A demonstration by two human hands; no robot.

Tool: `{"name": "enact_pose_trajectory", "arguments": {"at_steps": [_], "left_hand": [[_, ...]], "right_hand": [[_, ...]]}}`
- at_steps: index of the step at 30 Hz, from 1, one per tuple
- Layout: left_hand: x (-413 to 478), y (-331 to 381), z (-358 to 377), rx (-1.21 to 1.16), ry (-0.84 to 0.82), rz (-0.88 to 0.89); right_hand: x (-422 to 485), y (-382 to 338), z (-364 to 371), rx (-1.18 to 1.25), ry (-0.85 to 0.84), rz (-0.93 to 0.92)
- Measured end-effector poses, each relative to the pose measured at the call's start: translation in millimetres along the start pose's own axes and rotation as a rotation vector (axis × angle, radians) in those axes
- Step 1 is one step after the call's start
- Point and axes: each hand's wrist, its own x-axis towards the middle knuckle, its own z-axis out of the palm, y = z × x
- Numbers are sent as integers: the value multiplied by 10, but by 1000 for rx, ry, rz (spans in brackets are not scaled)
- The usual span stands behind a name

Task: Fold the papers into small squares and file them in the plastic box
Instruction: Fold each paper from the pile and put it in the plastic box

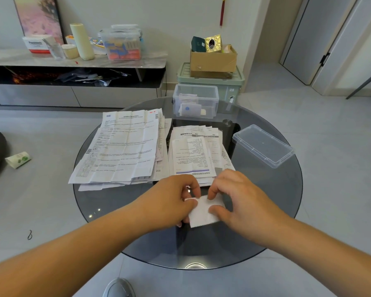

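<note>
Between the two hands, low over the bench's near half, a small folded paper (pixel 204 213) is pinched from both sides. Fingers (pixel 191 203) of the left hand (pixel 171 196) curl narrowly onto its left edge, with the thumb on top. The right hand (pixel 240 196) holds the other edge, its thumb pressed on the upper face and its forefinger bent over the far corner. The paper is white, roughly square and turned a little askew; whether it rests on the glass or hangs just above it I cannot tell

Just beyond the knuckles lies a small stack (pixel 197 153) of printed sheets, its near edge partly hidden by the hands. Beside it on the left, edges overlapping, sits a big stack (pixel 124 146) of creased leaflets, spread flat

Farther back, at the far rim, the clear box (pixel 214 99) stands open with a few folded pieces inside. Its lid (pixel 263 145) lies well apart, near the right rim

All of this sits on a round bench (pixel 266 211) of dark glass
</note>
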Motion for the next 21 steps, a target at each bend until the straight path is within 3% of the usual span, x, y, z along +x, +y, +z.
{"name": "enact_pose_trajectory", "arguments": {"at_steps": [5, 10, 13, 16, 21], "left_hand": [[-56, 58, 15, -109, -99, -147], [-144, 30, -27, -150, -217, -139], [-158, -18, -33, 20, -239, -113], [-120, -58, 14, 306, -72, 6], [-28, -60, 60, 509, 25, 80]], "right_hand": [[-157, -129, 52, -58, -145, -65], [-209, -64, 122, -136, -113, -97], [-215, -43, 131, -119, -99, -94], [-184, -51, 134, -66, -90, -40], [-97, -18, 111, 17, -83, 139]]}}
